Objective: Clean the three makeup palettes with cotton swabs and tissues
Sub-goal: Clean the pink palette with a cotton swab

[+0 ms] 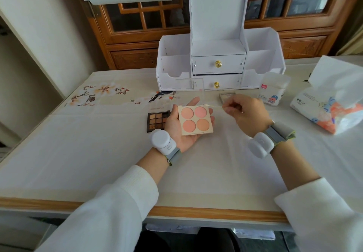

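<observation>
1. My left hand [182,132] lies palm up in front of the organiser [218,65], fingers nearly straight. The blush palette [195,120] rests flat on it with its clear lid tipped back, which keeps the four pans level and facing me
2. My right hand [247,114] pinches a swab [215,105] between thumb and fingertips for fine control. Its tip reaches the blush palette's far edge; I cannot tell if it touches
3. The brown palette [157,121] lies open on the table [98,143] in front of the organiser's left wing, partly under my left hand. The grey palette [227,97] lies just before the organiser's bottom drawer. I judge both are waiting their turn
4. The swab bag [274,88] and tissue pack [330,102] stand off the organiser's right end, within my right hand's reach
</observation>
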